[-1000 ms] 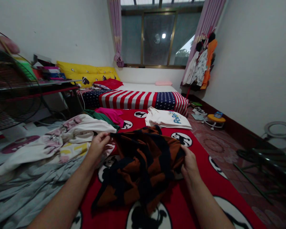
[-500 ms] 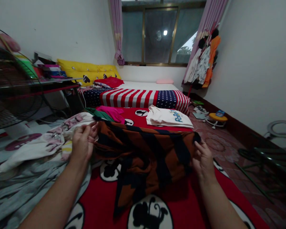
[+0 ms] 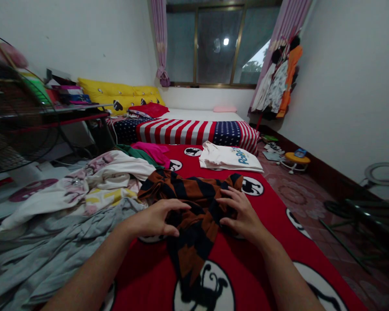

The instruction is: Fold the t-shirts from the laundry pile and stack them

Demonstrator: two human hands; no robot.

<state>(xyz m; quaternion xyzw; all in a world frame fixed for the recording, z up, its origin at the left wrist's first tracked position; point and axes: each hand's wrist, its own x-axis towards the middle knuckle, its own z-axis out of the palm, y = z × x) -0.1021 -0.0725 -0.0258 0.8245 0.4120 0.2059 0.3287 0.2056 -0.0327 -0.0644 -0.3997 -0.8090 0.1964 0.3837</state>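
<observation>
A brown and dark navy striped garment (image 3: pixel 194 190) lies crumpled on the red blanket (image 3: pixel 262 276) with white circles and black figures. One narrow part of it, perhaps a sleeve, points toward me. My left hand (image 3: pixel 160 218) is over its left side, thumb and fingers apart. My right hand (image 3: pixel 240 211) is at its right side, fingers spread and touching or just above the cloth; exact contact is unclear. Beyond it lies a folded white shirt (image 3: pixel 227 157) with blue lettering. Left of it is a heap with grey cloth (image 3: pixel 61 242) and white printed cloth (image 3: pixel 61 190).
Green cloth (image 3: pixel 136 155) and pink cloth (image 3: pixel 154 152) lie at the blanket's far left. Behind stands a bed (image 3: pixel 181 131) with a striped, starred cover. A fan (image 3: pixel 19 116) is at left. A dark metal rack (image 3: pixel 372 220) and a small yellow stool (image 3: pixel 297 158) stand at right.
The striped garment was held stretched up between both hands; now it lies lower and bunched on the blanket. Both hands have let go of its corners and moved inward, closer together.
</observation>
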